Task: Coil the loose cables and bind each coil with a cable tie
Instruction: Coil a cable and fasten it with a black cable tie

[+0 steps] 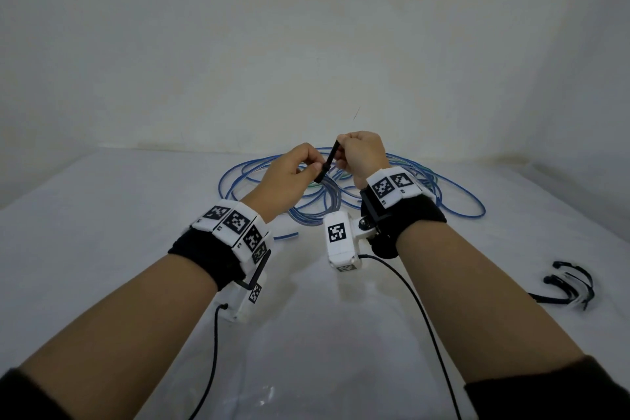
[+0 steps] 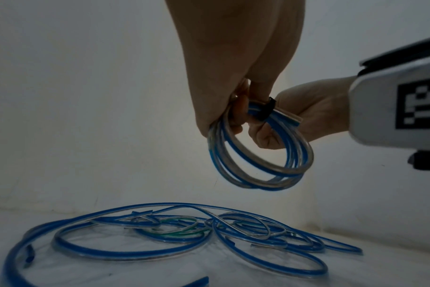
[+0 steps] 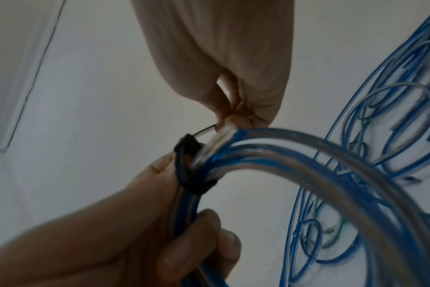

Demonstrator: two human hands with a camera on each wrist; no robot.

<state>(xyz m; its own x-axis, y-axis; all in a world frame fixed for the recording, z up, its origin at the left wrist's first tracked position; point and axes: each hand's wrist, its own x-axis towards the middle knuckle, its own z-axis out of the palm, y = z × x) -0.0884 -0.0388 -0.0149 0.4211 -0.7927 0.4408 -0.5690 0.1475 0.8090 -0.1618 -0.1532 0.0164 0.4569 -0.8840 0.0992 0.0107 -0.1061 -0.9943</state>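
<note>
A white table (image 1: 136, 249) bears tangled blue cables (image 1: 453, 204) and spare black ties (image 1: 569, 286).

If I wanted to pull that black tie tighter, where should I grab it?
Probably the free tail of the black cable tie, the stiff strip sticking up out of its head. Come from above and pinch it near the tip, as the right hand does, then pull away from the head. The left hand grips the blue cable coil just beside the tie, steadying it.
</note>
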